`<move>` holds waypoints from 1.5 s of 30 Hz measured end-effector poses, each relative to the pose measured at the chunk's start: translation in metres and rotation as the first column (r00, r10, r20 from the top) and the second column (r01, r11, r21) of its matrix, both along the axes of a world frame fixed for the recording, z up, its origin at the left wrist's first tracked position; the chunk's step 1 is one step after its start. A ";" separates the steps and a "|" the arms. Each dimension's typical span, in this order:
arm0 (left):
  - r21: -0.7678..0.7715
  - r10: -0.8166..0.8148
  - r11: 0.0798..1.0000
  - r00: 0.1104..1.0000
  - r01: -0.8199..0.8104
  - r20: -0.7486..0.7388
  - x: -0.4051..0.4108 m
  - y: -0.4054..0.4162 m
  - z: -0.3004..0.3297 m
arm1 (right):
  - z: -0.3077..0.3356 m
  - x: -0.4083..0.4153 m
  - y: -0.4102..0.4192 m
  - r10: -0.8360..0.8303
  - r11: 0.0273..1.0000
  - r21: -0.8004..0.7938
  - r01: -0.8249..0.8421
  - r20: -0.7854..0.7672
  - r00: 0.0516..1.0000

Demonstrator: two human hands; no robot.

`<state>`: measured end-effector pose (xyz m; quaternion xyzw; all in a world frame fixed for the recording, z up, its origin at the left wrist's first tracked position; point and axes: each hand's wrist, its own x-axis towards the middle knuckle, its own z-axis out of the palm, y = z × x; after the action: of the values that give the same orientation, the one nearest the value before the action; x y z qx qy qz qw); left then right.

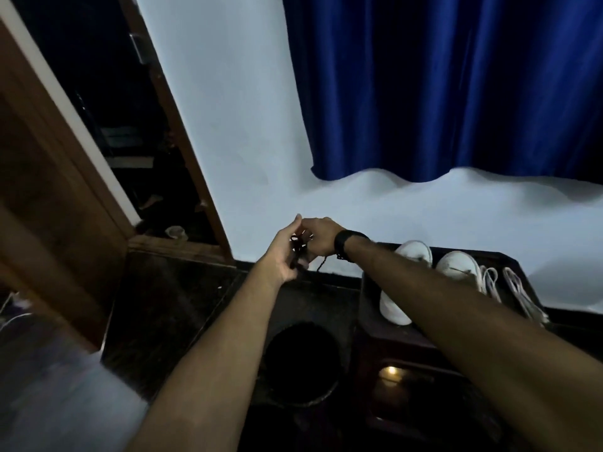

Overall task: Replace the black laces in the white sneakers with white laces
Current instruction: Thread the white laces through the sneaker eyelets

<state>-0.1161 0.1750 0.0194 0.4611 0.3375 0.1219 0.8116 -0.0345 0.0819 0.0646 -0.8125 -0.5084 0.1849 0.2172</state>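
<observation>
sneakers [404, 282] crowd table [509, 259], bin [300, 363] beside

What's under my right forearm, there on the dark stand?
Two white sneakers sit on the dark stand, toes toward the wall. The right forearm covers their middles, so the eyelets can't be seen. White laces lie beside them, uncovered.

Single head view, looking forward and down over outstretched arms toward wall [248, 125]; near, wide-angle.
</observation>
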 end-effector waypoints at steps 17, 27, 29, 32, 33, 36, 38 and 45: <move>0.225 0.147 0.974 0.855 -0.037 -0.496 -0.009 0.036 -0.163 | -0.152 -0.004 0.043 -0.080 0.942 -0.335 0.030 -0.136 0.987; -0.068 -0.075 0.997 0.807 0.044 -0.586 -0.033 0.021 -0.199 | -0.231 -0.019 0.052 -0.040 0.890 -0.455 -0.034 -0.154 0.987; -0.060 -0.063 0.998 0.787 0.033 -0.614 -0.038 0.020 -0.207 | -0.236 -0.023 0.051 -0.034 0.890 -0.455 -0.041 -0.156 0.987; -0.042 -0.045 0.999 0.798 0.025 -0.601 -0.036 0.023 -0.215 | -0.234 -0.023 0.047 -0.016 0.897 -0.440 -0.046 -0.135 0.991; -0.023 -0.030 1.000 0.808 0.020 -0.588 -0.035 0.023 -0.214 | -0.231 -0.022 0.045 -0.013 0.903 -0.427 -0.041 -0.123 0.992; 0.080 0.061 0.997 0.831 -0.019 -0.553 -0.025 0.016 -0.205 | -0.208 -0.013 0.033 -0.032 0.935 -0.353 0.002 -0.079 0.996; 0.196 0.160 0.979 0.829 -0.063 -0.536 -0.011 0.014 -0.203 | -0.186 -0.003 0.020 -0.058 0.959 -0.280 0.039 -0.059 0.997; 0.640 0.204 0.768 0.938 0.026 -0.282 0.063 -0.052 -0.113 | -0.092 0.050 -0.045 -0.240 0.971 0.025 0.239 0.051 0.969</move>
<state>-0.0527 0.1225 -0.0935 0.7046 0.4311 0.1872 0.5317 0.0156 0.0366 -0.0270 -0.8706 -0.4138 0.1307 0.2318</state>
